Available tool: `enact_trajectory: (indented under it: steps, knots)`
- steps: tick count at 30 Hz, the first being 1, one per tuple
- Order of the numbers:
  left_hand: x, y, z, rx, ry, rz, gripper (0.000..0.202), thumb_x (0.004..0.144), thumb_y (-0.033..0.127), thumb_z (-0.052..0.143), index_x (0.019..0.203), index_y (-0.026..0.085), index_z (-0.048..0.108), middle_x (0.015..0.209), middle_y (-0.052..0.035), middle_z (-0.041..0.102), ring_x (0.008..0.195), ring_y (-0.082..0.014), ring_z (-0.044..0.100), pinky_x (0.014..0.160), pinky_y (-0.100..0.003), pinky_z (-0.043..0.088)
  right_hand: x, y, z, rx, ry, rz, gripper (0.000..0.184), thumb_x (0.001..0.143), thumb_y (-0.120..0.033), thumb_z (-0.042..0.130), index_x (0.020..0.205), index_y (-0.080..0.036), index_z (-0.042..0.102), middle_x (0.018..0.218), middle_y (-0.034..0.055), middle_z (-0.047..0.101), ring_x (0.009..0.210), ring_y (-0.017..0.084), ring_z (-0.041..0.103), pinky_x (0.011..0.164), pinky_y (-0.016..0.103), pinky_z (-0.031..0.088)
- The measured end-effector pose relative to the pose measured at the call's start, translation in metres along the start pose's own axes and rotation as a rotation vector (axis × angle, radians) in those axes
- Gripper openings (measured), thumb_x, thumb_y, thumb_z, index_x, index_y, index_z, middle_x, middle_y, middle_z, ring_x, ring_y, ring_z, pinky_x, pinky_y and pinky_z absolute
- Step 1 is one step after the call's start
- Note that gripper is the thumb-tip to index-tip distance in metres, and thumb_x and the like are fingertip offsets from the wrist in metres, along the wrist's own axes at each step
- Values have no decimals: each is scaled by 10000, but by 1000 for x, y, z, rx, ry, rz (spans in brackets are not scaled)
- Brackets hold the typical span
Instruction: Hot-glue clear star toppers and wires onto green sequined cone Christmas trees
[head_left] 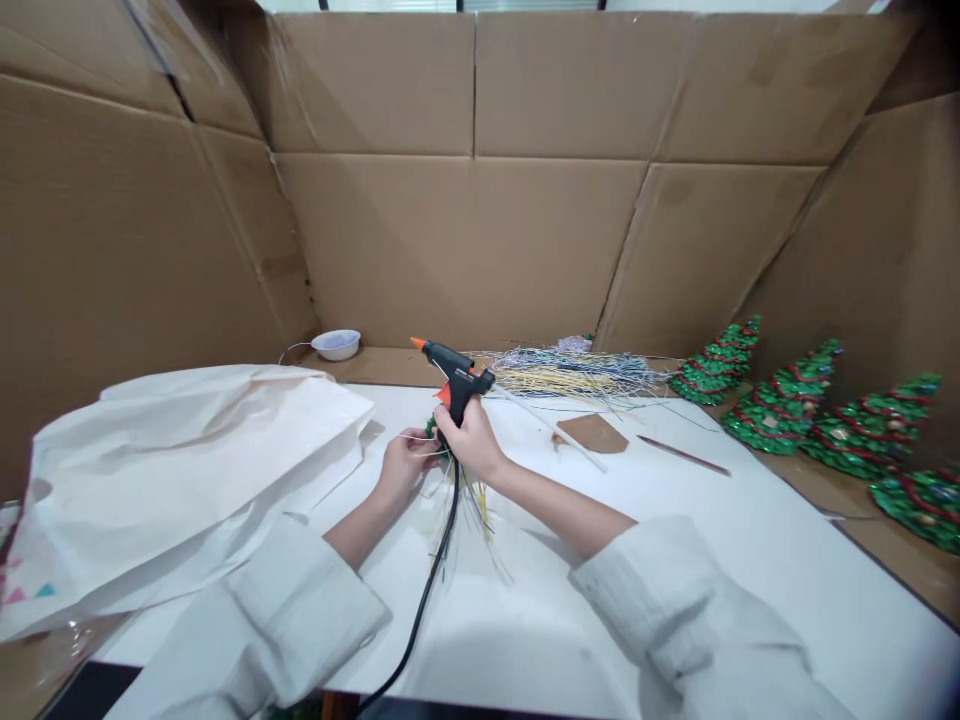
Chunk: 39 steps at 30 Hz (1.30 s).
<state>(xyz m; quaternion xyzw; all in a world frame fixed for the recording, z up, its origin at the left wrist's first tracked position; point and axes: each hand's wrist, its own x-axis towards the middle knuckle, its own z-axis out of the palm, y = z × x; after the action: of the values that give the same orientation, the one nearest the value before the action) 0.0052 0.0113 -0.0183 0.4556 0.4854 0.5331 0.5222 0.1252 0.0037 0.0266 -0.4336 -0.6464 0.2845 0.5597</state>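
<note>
Glue gun (452, 372) sits gripped in our right hand (471, 438) at table (750, 560) centre, nozzle toward ten o'clock. Our left hand (405, 462) pinches thin strands (469, 500) beside it. More strands lie at one o'clock.

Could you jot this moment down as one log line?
right hand: grips glue gun | left hand: pinches thin strands | table: tinsel trees, strand pile

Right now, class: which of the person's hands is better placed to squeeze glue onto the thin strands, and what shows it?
The right hand. It already grips the glue gun by its handle, nozzle up. The left hand pinches the thin strands beside it, so it looks better left steadying them.
</note>
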Motion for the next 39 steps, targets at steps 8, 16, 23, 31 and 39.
enact_trajectory:
  steps: [8,16,23,31,39]
  knots:
    - [1,-1,0,-24,10,8,413,474,346,803,726,117,569,563,18,611,485,-99,575,525,-229,497,-9,19,-3,-257,-111,-132,201,828,-382,450,826,-185,490,727,41,569,679,181,576,656,308,472]
    - [2,-1,1,-8,-11,1,453,452,381,819,721,110,576,584,-4,621,492,-105,573,520,-238,495,-17,25,-24,-248,-198,-200,146,822,-314,457,823,-183,522,726,40,573,665,167,558,653,285,472]
    - [2,-1,-1,26,-10,-16,461,454,375,820,744,104,586,624,-28,643,548,-122,597,555,-249,505,-35,33,-45,-254,-236,-95,214,805,-327,494,934,-157,514,707,40,603,598,159,554,578,268,446]
    - [1,2,0,60,-10,-33,429,478,365,816,736,106,592,617,-21,647,536,-111,596,564,-241,506,-64,29,-48,-312,-62,65,227,809,-319,483,935,-146,559,752,76,650,649,194,598,617,296,463]
    - [-2,4,1,58,-8,-39,423,477,359,818,726,108,587,607,-8,637,543,-108,596,564,-236,512,-80,18,-53,-441,-41,6,195,820,-294,478,930,-194,605,776,54,654,729,208,605,676,284,454]
